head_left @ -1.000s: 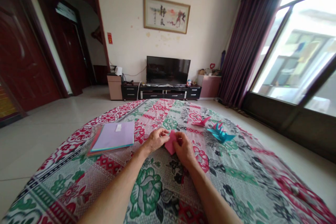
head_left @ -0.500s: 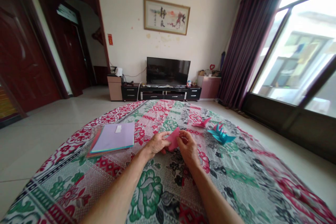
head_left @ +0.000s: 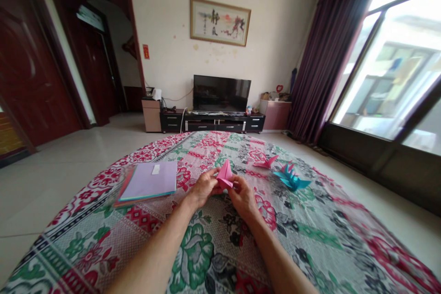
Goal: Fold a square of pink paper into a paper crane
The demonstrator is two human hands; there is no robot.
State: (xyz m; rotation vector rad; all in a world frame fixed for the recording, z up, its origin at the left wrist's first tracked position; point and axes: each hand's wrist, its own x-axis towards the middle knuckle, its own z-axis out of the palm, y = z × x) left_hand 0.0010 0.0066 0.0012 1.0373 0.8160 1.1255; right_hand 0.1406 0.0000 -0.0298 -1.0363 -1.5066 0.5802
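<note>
Between my two hands is a piece of folded pink paper (head_left: 225, 174), its narrow tip pointing away from me and a crease running down its middle. My left hand (head_left: 206, 187) pinches its left edge. On the opposite side, my right hand (head_left: 242, 195) grips the lower right edge with thumb and fingers. Some fingertips are hidden behind the paper. To the right lie a pink folded paper crane (head_left: 266, 162) and a teal one (head_left: 292, 179), with more pink paper showing behind the teal. Left of my hands is a stack of coloured paper sheets (head_left: 148, 181), lilac on top.
A patterned cloth (head_left: 193, 252) covers the round table under my forearms. A small white slip (head_left: 156, 169) rests on the paper stack. Beyond the table stand a television (head_left: 221, 95) and a low black cabinet (head_left: 206, 126). A purple curtain (head_left: 320, 55) hangs by the window.
The pink paper has been turned in my hands: its flat face showed before, and now a pointed, creased shape faces me. My right-hand fingers have shifted lower along it.
</note>
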